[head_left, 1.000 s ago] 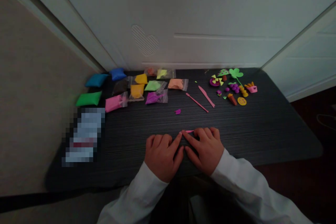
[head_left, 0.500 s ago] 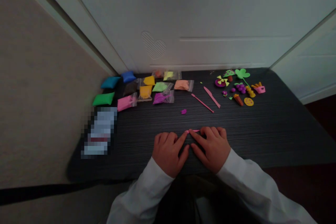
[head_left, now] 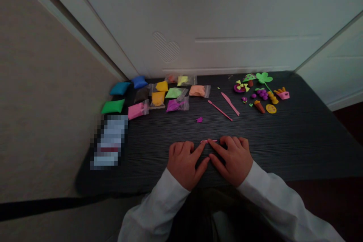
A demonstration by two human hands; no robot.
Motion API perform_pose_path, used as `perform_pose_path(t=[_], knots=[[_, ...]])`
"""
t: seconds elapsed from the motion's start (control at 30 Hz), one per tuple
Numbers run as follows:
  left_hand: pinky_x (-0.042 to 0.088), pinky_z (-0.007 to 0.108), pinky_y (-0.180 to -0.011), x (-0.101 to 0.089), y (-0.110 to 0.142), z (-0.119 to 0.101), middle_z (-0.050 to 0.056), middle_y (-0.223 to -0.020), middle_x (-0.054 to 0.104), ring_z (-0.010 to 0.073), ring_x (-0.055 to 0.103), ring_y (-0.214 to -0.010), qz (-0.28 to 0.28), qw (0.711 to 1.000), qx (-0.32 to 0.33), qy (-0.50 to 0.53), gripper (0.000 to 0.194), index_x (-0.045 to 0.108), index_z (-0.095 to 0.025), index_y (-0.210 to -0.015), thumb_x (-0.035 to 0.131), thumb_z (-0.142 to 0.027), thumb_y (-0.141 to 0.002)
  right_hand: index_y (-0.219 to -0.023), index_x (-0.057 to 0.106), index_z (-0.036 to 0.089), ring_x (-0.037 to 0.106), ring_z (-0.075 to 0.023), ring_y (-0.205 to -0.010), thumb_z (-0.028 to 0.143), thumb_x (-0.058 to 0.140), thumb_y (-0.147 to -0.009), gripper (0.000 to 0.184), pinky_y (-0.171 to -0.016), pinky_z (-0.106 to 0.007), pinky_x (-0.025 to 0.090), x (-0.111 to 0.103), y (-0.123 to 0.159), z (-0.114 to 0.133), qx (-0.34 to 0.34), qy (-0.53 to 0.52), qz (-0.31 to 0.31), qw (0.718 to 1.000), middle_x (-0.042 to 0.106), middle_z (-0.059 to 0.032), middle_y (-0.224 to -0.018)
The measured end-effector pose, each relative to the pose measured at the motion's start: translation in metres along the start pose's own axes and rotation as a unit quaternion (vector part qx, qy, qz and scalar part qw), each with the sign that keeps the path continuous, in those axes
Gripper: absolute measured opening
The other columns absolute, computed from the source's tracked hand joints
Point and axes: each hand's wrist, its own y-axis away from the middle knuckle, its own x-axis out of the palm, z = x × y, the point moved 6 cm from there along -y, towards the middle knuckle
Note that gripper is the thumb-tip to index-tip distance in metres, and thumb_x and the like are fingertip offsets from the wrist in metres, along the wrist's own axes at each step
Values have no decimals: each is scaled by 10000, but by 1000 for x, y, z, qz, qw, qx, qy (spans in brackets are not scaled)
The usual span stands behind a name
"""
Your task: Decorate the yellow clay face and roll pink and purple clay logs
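A thin pink clay roll (head_left: 214,141) lies on the dark table in front of me. My left hand (head_left: 185,163) rests its outstretched index fingertip on the roll, thumb apart and other fingers bent on the tabletop. From the other side, my right hand (head_left: 235,159) presses its index fingertip on the same roll, close to the left one. Both thumb tips nearly meet below it. Neither hand grasps anything. Beyond the fingers lies a small purple clay piece (head_left: 199,120). A pink plastic stick tool (head_left: 220,110) and a pink plastic knife (head_left: 230,103) are farther back.
Bags of coloured clay, such as a pink bag (head_left: 137,110) and a purple bag (head_left: 177,104), fill the back left. A blurred-out flat object (head_left: 110,141) lies at the left edge. Small clay figures, including a green flower (head_left: 264,78), stand back right. A white door (head_left: 227,19) rises behind.
The fingertips have shifted slightly right along the pink clay roll, which shows more on the left and looks a little thinner. The whole view has shifted slightly.
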Motion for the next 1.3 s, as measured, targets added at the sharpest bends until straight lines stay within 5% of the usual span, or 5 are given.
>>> perform_pose_path(t=[1.3], knots=[[279,371,-769,1,-10,-17,59,-864,488,198,397,-819,6,999,23,-31,448,440,-313,-1191,393,-467,-773,-1090,544,278,410,-184,-816,389,396,-807,338,-772,-394,180,-8,7,-9,18,37,-55,998,526,-51,-926]])
